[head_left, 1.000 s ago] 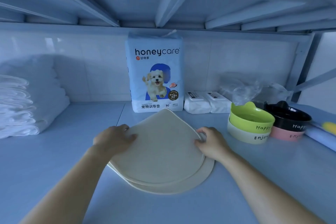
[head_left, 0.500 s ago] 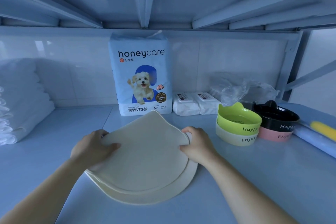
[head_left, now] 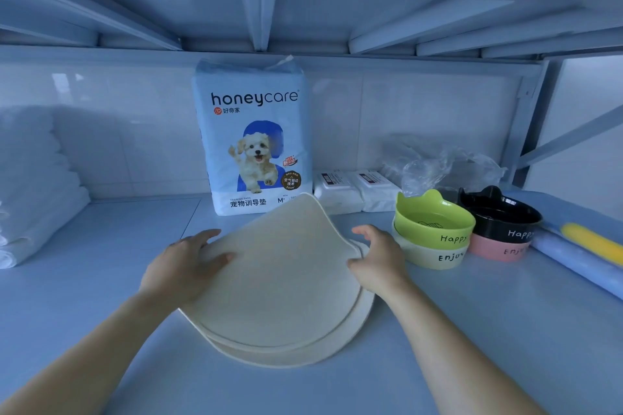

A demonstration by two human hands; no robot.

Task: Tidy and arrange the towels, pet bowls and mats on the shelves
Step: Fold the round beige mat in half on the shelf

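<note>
Two cream mats lie stacked at the front of a pale blue shelf [head_left: 472,330], nearest the viewer. The lower mat [head_left: 303,355] rests flat, and only its rounded rim shows. The top mat [head_left: 286,280] sits on it, with its far, ear-shaped corner lifted off the stack. The left hand [head_left: 183,266] grips the top mat's edge at nine o'clock, thumb laid across the surface. The right hand [head_left: 379,256] pinches the notched edge at three o'clock, fingers partly curled.

The mats look thin, light and bendy, with a fine matte weave and a stitched border. They will likely sag if held by one side, so a grip on opposite edges suits them.

Further back, at two o'clock of the mats, sit four glossy pet bowls with cat-ear rims. A green bowl [head_left: 435,226] nests in a cream bowl [head_left: 435,256], and a black bowl [head_left: 502,219] nests in a pink bowl [head_left: 499,248]. They look hard, smooth and breakable.

At ten o'clock, soft white folded towels [head_left: 33,195] form a pile. At twelve o'clock, against the tiled wall, stands a pack of training pads [head_left: 253,145] printed with a puppy.
</note>
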